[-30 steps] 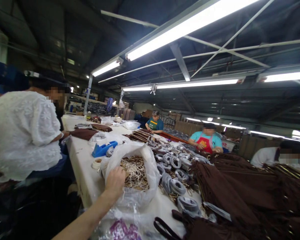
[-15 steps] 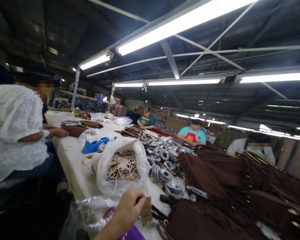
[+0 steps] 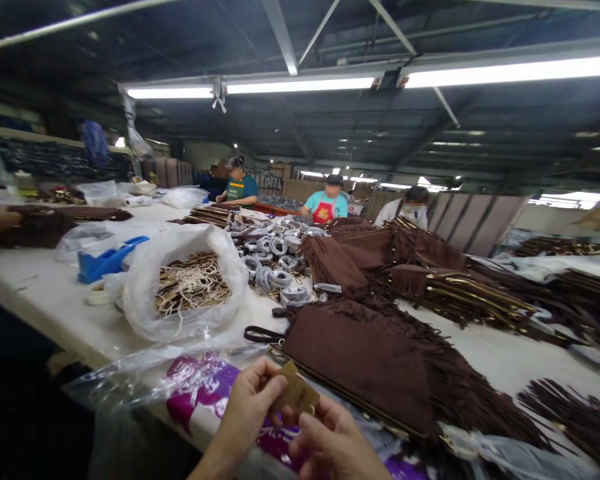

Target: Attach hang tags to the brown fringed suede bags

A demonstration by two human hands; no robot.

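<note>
At the table's [image 3: 55, 303] near edge: one tag [image 3: 296, 390] in hand, apart from the bag's supply

Far left, blue dispenser [image 3: 107, 260] on the table, tape roll [image 3: 97, 293] just beside it; next, open plastic bag [image 3: 233, 267], its mouth facing the camera, with a big heap of corded tags [image 3: 185, 283] inside, so most of the supply looks unused; purple pack [image 3: 215, 380] under clear film, nearer the edge; left hand [image 3: 245, 407] reaches up from the bottom, wrist low, thumb and forefinger pinching the tag by its left side; tag sits tilted between the two hands, just short of the pouch; right hand [image 3: 337, 443] comes in from lower right, fingers curled in at the tag's lower right corner; can't tell if they grip it; pouch [image 3: 360, 367] lies flat beyond, strap leftward, fringe rightward; no tag visible on its face; farther right, stacked pouches [image 3: 470, 290], gold zips showing; tags on those can't be made out
</note>
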